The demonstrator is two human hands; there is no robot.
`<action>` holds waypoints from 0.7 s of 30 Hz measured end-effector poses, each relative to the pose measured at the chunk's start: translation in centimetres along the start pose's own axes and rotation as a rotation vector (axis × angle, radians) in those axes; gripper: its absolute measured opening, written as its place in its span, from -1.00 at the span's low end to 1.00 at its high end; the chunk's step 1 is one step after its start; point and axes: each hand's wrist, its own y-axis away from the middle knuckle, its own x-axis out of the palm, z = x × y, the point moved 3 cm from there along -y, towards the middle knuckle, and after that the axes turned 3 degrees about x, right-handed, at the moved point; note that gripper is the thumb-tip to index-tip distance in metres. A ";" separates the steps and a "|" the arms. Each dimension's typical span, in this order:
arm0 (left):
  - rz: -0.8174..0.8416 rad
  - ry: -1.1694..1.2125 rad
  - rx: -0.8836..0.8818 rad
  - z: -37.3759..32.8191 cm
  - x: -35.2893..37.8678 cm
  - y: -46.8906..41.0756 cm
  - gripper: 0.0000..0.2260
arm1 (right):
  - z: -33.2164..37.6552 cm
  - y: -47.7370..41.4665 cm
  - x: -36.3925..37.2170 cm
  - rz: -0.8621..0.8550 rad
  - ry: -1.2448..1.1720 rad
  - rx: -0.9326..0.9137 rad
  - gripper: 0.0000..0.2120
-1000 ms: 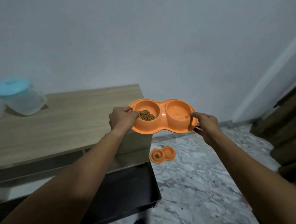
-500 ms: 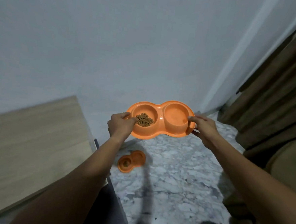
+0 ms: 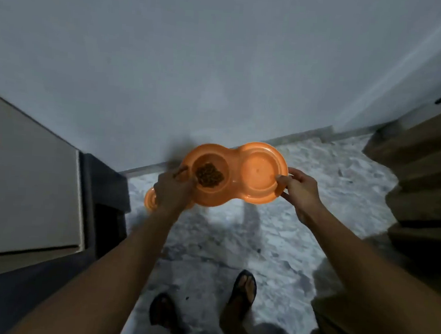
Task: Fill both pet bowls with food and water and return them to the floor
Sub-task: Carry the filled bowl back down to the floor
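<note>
At the far left the table [image 3: 28,179] has slid to the edge of the view. The lidded jug that stood on it a second ago is out of sight, because we have turned away and now look down at the floor [image 3: 274,243]. Just right of the table's dark base, the bowl on the floor [image 3: 149,200] shows only as an orange sliver. Half a second ago we saw all of it, but now the left hand [image 3: 173,192] covers most of it.

That hand grips the left end of the double bowl [image 3: 233,167], though blur hides how its fingers lie. Dry food [image 3: 209,175] is heaped in the left cup. The right cup looks smooth and glossy, and we cannot tell whether water is in it. The right hand [image 3: 300,190] pinches the right end, thumb on the rim and fingers beneath.

The double bowl hangs in the air between both hands, roughly level, near the foot of the wall and lower against the room than before. Our sandals [image 3: 243,288] have come into view below, and the curtain [image 3: 422,181] hangs at the right.

We judge the carry is nearly over. Setting the double bowl down beside the bowl on the floor comes next, and it will need to stay level on the way down. We can read no brand, label or writing anywhere.
</note>
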 end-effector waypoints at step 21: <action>-0.037 0.069 -0.144 33.9 33.2 -25.9 -0.63 | -31.7 -44.3 7.4 0.040 0.183 0.080 -0.84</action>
